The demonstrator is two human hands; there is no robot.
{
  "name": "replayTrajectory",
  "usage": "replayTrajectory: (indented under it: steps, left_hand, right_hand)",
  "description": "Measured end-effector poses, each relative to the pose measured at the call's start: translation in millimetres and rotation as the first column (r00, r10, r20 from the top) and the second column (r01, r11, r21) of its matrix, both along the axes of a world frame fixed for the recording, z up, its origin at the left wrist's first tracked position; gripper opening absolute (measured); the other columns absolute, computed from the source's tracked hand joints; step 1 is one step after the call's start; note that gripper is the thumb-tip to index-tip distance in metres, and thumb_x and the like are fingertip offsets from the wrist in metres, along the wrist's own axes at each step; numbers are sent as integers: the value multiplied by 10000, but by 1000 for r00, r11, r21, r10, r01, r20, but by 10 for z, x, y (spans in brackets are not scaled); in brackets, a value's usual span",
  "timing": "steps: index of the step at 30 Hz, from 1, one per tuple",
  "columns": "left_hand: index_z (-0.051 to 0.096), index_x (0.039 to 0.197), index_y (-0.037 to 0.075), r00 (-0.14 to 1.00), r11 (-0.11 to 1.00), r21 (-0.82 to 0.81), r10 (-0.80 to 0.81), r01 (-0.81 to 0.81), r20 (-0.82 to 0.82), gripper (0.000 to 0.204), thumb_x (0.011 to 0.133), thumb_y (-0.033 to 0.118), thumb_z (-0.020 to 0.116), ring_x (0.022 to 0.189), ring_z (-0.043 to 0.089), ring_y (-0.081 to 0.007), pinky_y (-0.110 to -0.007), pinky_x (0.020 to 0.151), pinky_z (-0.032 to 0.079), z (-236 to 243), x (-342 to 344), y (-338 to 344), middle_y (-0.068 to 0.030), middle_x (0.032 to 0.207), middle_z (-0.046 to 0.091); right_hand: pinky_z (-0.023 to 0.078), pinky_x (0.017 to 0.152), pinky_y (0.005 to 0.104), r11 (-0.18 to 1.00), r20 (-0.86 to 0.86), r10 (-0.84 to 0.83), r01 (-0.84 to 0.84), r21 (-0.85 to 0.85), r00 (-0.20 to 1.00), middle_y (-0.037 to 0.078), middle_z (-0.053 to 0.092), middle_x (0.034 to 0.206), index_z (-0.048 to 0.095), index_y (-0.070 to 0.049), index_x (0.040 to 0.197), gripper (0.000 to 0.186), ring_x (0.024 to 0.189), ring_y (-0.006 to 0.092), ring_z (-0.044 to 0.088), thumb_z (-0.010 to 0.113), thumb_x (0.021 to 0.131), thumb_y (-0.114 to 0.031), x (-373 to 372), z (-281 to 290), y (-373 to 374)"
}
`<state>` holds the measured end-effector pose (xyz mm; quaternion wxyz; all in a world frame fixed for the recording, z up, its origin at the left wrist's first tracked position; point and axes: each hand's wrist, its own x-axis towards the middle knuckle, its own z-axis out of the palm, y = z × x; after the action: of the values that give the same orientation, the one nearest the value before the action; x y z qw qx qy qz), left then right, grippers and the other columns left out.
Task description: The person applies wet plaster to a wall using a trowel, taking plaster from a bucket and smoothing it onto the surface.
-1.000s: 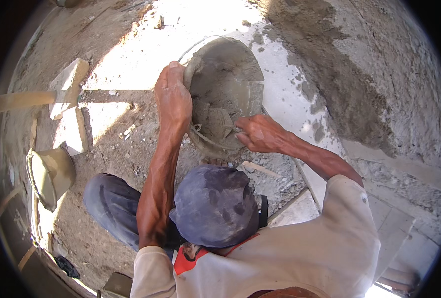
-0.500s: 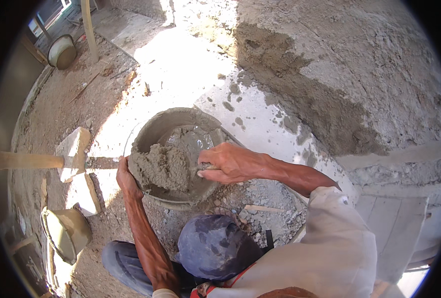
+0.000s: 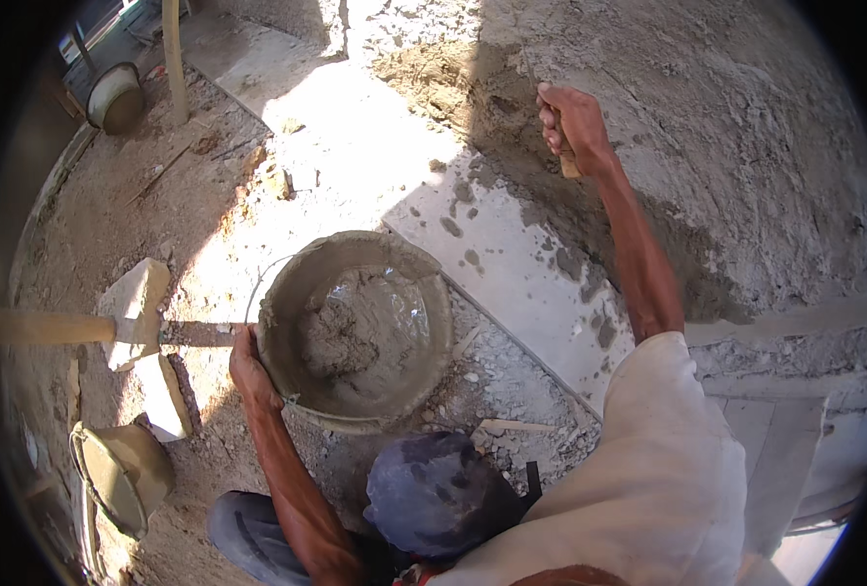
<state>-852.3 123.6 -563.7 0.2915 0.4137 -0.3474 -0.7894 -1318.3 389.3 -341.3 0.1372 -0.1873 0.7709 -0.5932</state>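
My left hand (image 3: 253, 369) grips the left rim of a round, mortar-caked bucket (image 3: 435, 386), its fingers over the edge. Wet grey mortar (image 3: 341, 337) lies inside, with a lump to the left and a shiny, thinner part to the right. Reached out to the upper right, my right hand (image 3: 575, 122) is closed around a trowel (image 3: 570, 168); the butt of its handle shows below the fist, and its blade is hard to make out against the wall. Behind that hand runs a band of dark, fresh mortar (image 3: 433, 83) along the rough grey wall (image 3: 746, 146).
A pale slab (image 3: 512, 283) spattered with mortar lies between bucket and wall. To the left are broken blocks (image 3: 141, 303), a wooden post (image 3: 48, 325) and a smaller bucket (image 3: 141, 469). Another bucket (image 3: 118, 103) stands far left beside an upright pole (image 3: 173, 68).
My right hand has moved from inside the bucket up and right to the wall. The heaped mortar in the bucket is lower. My left hand stays on the rim.
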Motion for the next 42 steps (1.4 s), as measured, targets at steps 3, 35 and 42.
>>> replayTrajectory:
  steps: [3, 35, 42]
  left_hand:
    - [671, 1029, 45, 998, 997, -63, 40, -37, 46, 387, 1137, 344, 451, 845, 657, -163, -331, 776, 564, 183, 102, -24, -56, 943, 688]
    - [714, 1054, 21, 957, 965, -219, -83, 147, 278, 402, 1081, 364, 506, 804, 607, -153, -332, 709, 514, 767, -538, 367, -52, 936, 665]
    - [690, 1021, 25, 986, 988, -124, 107, -91, 130, 397, 1117, 343, 472, 862, 641, -169, -330, 800, 546, 212, -158, -45, -56, 968, 690]
  right_hand:
    - [415, 437, 269, 991, 43, 56, -61, 119, 997, 2, 597, 696, 638, -72, 926, 231, 505, 71, 519, 654, 1039, -272, 614, 68, 354]
    - [526, 717, 496, 469, 25, 826, -711, 524, 563, 228, 673, 824, 661, 35, 1055, 272, 762, 400, 682, 682, 983, -226, 2517, -1068, 497]
    - [527, 744, 470, 437, -127, 888, -727, 530, 442, 186, 641, 794, 623, 29, 1128, 340, 826, 392, 672, 668, 1022, -290, 2291, -780, -564]
